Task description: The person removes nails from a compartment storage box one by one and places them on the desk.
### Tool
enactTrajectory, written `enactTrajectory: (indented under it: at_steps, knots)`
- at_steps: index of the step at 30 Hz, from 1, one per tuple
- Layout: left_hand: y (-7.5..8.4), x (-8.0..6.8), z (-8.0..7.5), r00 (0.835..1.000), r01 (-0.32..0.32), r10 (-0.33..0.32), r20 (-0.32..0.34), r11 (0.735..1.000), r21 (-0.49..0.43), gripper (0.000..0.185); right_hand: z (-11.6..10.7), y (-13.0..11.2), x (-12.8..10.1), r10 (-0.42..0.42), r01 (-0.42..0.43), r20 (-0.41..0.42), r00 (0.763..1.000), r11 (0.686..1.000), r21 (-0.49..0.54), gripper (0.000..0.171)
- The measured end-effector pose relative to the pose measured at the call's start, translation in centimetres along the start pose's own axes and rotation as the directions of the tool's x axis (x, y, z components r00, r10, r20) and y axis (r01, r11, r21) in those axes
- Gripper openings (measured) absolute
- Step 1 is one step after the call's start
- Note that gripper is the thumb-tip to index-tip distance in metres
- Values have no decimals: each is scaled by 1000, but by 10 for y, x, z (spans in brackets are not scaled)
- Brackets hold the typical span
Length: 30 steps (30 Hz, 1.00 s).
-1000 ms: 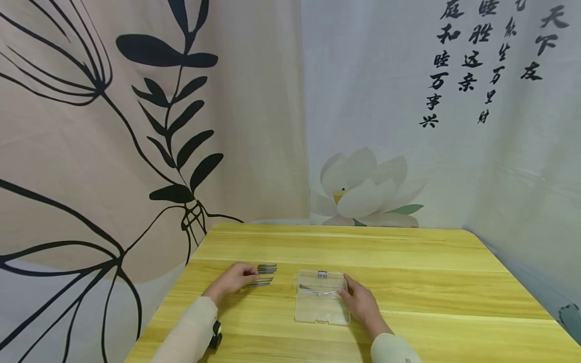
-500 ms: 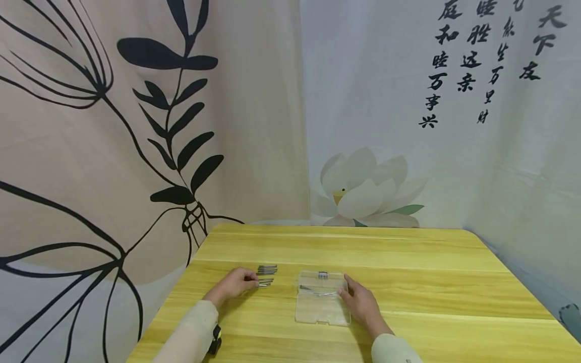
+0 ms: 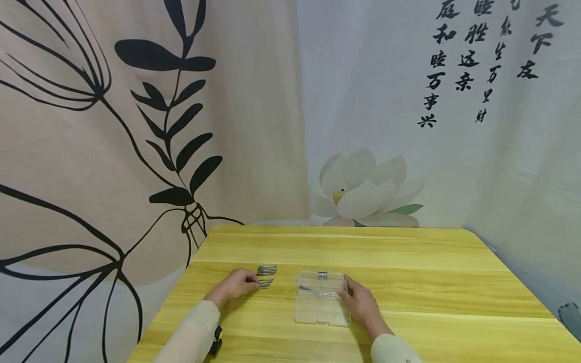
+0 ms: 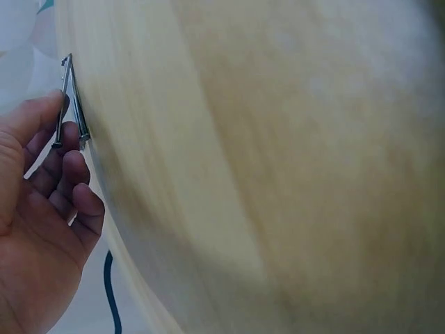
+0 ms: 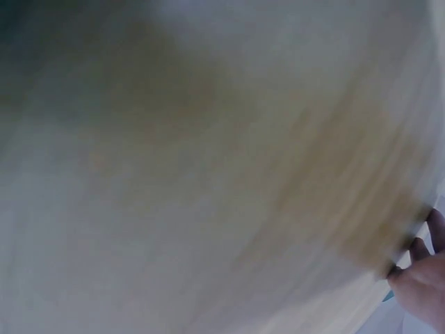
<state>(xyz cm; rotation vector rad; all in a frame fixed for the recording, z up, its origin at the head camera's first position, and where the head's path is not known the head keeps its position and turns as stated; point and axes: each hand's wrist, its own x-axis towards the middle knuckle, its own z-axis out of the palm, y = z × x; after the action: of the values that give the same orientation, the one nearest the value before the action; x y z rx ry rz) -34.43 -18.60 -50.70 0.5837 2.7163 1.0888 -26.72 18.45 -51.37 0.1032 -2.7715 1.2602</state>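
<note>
Left hand (image 3: 235, 285) pinches a few thin metal pins (image 4: 71, 104) betw. thumb and fingers, low over the yellow desk (image 3: 408, 282) — more pins (image 3: 267, 269) lie just beyond. Right hand (image 3: 360, 302) rests against the clear plastic box (image 3: 322, 304) at its right edge, fingers relaxed — box sits mid-desk.

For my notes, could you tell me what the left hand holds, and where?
The left hand pinches thin metal pins at their near ends, between thumb and fingertips.
</note>
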Motion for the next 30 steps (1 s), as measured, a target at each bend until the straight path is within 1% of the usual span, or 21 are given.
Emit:
enactTrajectory:
  at_steps: [8,11,14,20,25,30]
  knots:
    - [-2,1,1,1000,23,-23,-6,1000,-1,1,2,1,1,-7,6,-9,1000,1000,-8,53]
    - [-1,0,-1,1000,28,-28,0,1000,-6,6,3,1,1,1,-1,-10,1000,1000,-7,53]
    - [0,0,-3,1000,32,-32,0,999,-15,6,2,2,2,-7,6,-11,1000,1000,-19,52]
    - [4,0,-6,999,35,-35,-1,999,-30,6,0,1,1,4,-4,0,1000,1000,-11,52]
    - [7,3,-8,1000,22,-22,-4,999,-25,5,-1,2,1,20,-20,11,1000,1000,5,53]
    - [13,8,-8,1000,3,-3,-1,1000,-8,8,-1,3,1,15,-15,14,1000,1000,4,53]
